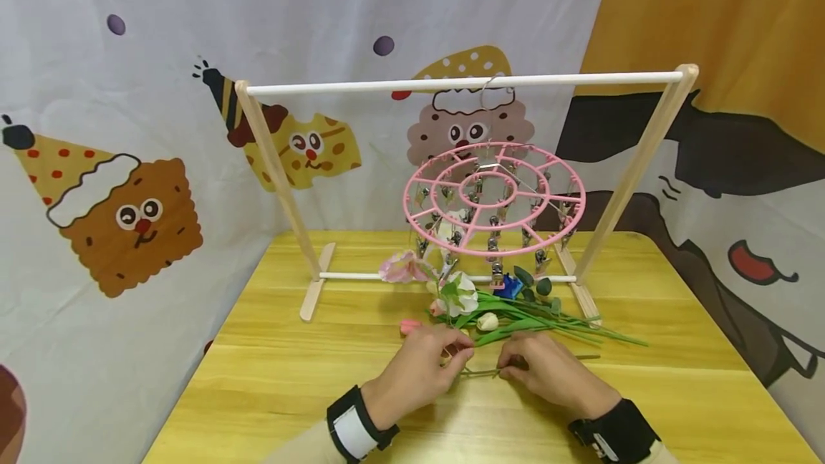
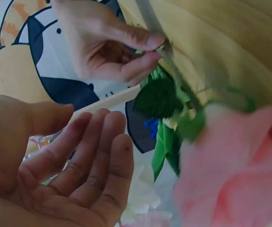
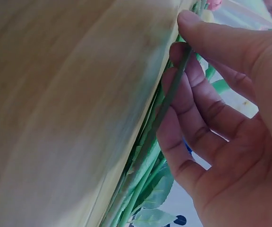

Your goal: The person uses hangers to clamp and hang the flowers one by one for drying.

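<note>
My right hand [image 1: 548, 372] pinches the green stem [image 3: 166, 101] of an artificial flower between thumb and fingertips, low over the table. In the left wrist view that stem leads to a large pink rose [image 2: 235, 165], which my left hand hides in the head view. Beside the rose, my left hand [image 2: 79, 175] has its fingers loosely bent and apart from the thumb, with nothing between them. Just beyond both hands lies a pile of artificial flowers: a cream tulip [image 1: 488, 321], a white flower [image 1: 460, 295], a pink tulip [image 1: 409, 326] and a blue flower [image 1: 509, 287].
A wooden stand with a white top bar [image 1: 361, 85] straddles the back of the table [image 1: 258, 378]. From the bar hangs a round pink rack [image 1: 412, 203] with several metal clips. A pink-and-white flower [image 1: 404, 267] is near the lower bar. A printed cloth [image 1: 335, 13] surrounds the table.
</note>
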A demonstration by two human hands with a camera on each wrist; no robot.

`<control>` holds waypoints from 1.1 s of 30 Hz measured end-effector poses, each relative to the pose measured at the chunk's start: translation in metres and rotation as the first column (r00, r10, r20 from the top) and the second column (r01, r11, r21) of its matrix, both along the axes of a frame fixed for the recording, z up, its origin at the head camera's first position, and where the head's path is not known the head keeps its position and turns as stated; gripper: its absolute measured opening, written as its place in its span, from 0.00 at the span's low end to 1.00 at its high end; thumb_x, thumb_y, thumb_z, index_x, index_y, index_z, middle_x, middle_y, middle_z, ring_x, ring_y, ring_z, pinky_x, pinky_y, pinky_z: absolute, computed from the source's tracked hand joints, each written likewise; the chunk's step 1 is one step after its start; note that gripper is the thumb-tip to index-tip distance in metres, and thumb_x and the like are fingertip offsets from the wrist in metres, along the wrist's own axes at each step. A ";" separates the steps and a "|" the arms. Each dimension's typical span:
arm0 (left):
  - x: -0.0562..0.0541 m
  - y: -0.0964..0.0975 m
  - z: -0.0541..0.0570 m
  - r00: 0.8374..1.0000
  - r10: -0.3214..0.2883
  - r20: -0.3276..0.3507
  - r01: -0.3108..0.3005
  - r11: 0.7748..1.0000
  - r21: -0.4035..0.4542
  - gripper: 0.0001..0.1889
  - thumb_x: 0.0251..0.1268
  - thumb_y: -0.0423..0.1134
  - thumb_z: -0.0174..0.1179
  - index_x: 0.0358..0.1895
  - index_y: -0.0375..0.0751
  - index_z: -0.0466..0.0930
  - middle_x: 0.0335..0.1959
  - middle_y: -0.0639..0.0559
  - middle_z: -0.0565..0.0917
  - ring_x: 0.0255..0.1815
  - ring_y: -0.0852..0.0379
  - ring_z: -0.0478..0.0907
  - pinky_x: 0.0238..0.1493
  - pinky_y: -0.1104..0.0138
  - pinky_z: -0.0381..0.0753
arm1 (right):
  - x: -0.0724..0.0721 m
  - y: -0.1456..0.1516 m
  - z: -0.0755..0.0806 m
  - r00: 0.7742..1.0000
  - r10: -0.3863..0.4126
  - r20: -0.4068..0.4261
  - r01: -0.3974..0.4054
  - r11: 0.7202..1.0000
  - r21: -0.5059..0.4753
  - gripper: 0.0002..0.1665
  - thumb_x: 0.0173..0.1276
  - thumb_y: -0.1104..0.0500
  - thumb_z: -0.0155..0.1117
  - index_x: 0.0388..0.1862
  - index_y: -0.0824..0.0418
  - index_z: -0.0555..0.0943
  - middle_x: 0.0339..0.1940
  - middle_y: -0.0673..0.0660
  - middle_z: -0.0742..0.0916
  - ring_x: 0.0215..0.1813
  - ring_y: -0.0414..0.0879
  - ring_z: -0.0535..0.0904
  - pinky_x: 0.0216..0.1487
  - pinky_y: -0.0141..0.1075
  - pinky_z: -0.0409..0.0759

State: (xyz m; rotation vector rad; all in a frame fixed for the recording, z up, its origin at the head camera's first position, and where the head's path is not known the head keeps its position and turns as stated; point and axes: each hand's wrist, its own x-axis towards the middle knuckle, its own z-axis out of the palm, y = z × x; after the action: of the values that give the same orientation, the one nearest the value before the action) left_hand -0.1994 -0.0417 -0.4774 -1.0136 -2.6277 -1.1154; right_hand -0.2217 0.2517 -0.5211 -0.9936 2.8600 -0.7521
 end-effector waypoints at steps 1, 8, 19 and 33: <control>0.000 0.002 -0.001 1.000 0.001 -0.003 -0.001 1.000 -0.027 0.06 0.88 0.41 0.71 0.55 0.47 0.96 0.48 0.56 0.97 0.47 0.72 0.89 0.49 0.75 0.92 | 0.000 -0.001 0.001 1.000 0.000 -0.006 0.000 1.000 -0.001 0.12 0.78 0.58 0.84 0.42 0.38 0.94 0.42 0.35 0.93 0.44 0.28 0.87 0.41 0.29 0.87; -0.001 0.008 -0.007 0.997 0.012 -0.073 -0.022 0.989 -0.144 0.08 0.83 0.41 0.76 0.57 0.47 0.96 0.50 0.56 0.97 0.50 0.63 0.93 0.52 0.78 0.89 | 0.004 -0.004 0.003 0.996 -0.006 -0.094 0.004 1.000 -0.022 0.10 0.77 0.59 0.85 0.43 0.41 0.94 0.42 0.38 0.92 0.41 0.27 0.83 0.38 0.28 0.84; -0.007 0.011 -0.013 0.982 0.019 -0.186 -0.064 0.968 -0.242 0.14 0.81 0.44 0.78 0.61 0.46 0.96 0.54 0.52 0.96 0.55 0.56 0.92 0.59 0.66 0.95 | 0.011 -0.012 0.015 0.990 -0.010 -0.139 0.002 0.998 -0.058 0.10 0.77 0.59 0.85 0.44 0.42 0.94 0.42 0.38 0.91 0.40 0.26 0.81 0.37 0.27 0.83; -0.011 0.012 -0.013 0.972 -0.017 -0.235 -0.040 0.971 -0.237 0.07 0.83 0.46 0.76 0.50 0.50 0.99 0.42 0.57 0.97 0.40 0.65 0.88 0.43 0.76 0.85 | 0.021 -0.026 0.027 0.962 -0.021 -0.273 -0.010 0.993 -0.114 0.11 0.73 0.63 0.87 0.45 0.47 0.94 0.42 0.41 0.87 0.37 0.25 0.78 0.33 0.24 0.80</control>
State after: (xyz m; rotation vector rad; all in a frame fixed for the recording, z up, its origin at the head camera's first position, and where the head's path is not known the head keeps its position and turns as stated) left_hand -0.2100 -0.0301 -0.4906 -1.0950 -2.6105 -0.6361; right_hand -0.2004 0.2261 -0.4942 -1.1920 3.0817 -0.8499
